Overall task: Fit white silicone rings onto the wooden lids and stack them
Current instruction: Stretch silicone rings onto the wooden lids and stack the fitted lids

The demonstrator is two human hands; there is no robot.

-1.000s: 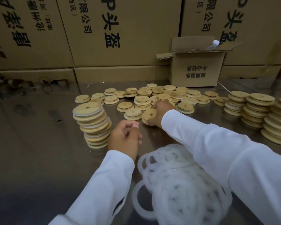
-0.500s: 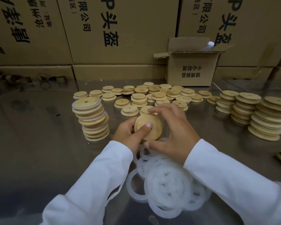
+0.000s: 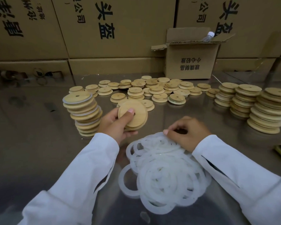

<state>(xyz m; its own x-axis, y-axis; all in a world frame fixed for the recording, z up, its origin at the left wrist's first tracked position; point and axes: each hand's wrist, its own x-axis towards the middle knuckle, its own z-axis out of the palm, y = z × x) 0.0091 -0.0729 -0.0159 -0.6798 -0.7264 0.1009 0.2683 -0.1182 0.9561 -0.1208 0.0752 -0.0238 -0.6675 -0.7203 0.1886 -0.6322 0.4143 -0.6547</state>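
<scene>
1 wooden lid (image 3: pixel 138 118) is held in the left hand (image 3: pixel 113 125) above the metal table (image 3: pixel 31 143), just right of a leaning stack of ringed lids (image 3: pixel 83 114). The fingers curl under the lid and the thumb presses on its top face beside the small hole. The right hand (image 3: pixel 189 133) is at the far edge of the pile of white silicone rings (image 3: pixel 165 169), which lies near the person, between the 2 white sleeves (image 3: pixel 81 176). Its fingers are curled and the fingertips touch the top rings, but I cannot tell whether they pinch 1 ring. Many loose lids (image 3: pixel 154 90) lie farther away, and taller stacks of bare lids (image 3: pixel 266 111) stand at the right. A small open carton (image 3: pixel 191 62) with a bottle (image 3: pixel 208 36) stands far behind them.
</scene>
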